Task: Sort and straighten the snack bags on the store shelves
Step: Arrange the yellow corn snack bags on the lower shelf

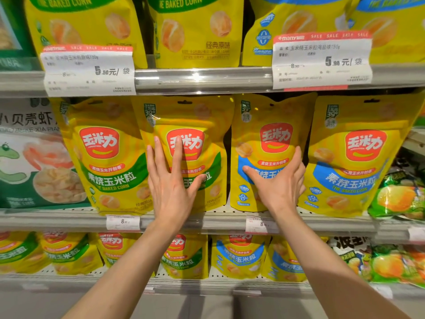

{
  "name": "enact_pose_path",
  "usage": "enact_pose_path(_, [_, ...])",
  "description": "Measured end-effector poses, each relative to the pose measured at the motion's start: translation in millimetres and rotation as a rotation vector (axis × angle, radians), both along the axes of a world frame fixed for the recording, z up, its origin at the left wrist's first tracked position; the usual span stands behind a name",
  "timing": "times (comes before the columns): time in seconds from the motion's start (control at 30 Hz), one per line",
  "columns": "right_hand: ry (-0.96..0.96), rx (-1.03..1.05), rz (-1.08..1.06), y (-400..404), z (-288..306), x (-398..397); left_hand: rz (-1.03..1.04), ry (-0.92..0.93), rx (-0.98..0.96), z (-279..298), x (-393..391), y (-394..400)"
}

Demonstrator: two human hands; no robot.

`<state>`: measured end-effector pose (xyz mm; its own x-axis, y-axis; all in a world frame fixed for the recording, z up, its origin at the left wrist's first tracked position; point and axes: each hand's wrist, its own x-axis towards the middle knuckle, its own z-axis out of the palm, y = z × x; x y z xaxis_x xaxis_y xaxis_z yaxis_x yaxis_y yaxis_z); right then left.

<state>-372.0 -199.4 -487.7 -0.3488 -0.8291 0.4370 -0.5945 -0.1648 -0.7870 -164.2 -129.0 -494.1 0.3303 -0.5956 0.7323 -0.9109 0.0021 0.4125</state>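
Yellow baked-corn snack bags stand upright in a row on the middle shelf (pixel 207 223). My left hand (pixel 171 185) lies flat with spread straight fingers on a green-banded bag (pixel 195 125). My right hand (pixel 279 183) presses flat on the neighbouring blue-banded bag (pixel 264 116), fingers reaching its right edge. Another green-banded bag (pixel 103 157) stands to the left and another blue-banded bag (pixel 351 157) to the right. A dark gap shows between the two touched bags.
The upper shelf (pixel 202 78) holds more yellow corn bags behind two sale price tags (pixel 88 70). The lower shelf carries further green and blue corn bags (pixel 239 256). A white-green shrimp chip bag (pixel 30 153) sits far left; green snack bags (pixel 400 196) sit far right.
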Motion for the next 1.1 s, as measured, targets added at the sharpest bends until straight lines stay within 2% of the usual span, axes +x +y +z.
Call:
enact_pose_path(0.3, [-0.109,-0.081,0.004,5.2,-8.5,-9.4,0.004,0.017,-0.001,1.1,1.8,0.7])
enact_pose_path(0.5, [-0.073,0.039,-0.004,8.1,-5.0,4.0,0.010,0.022,-0.003,1.0,0.2,-0.1])
enact_pose_path(1.1, [-0.082,0.011,0.017,22.7,-3.7,13.9,-0.029,0.003,-0.016,0.0,2.9,2.6])
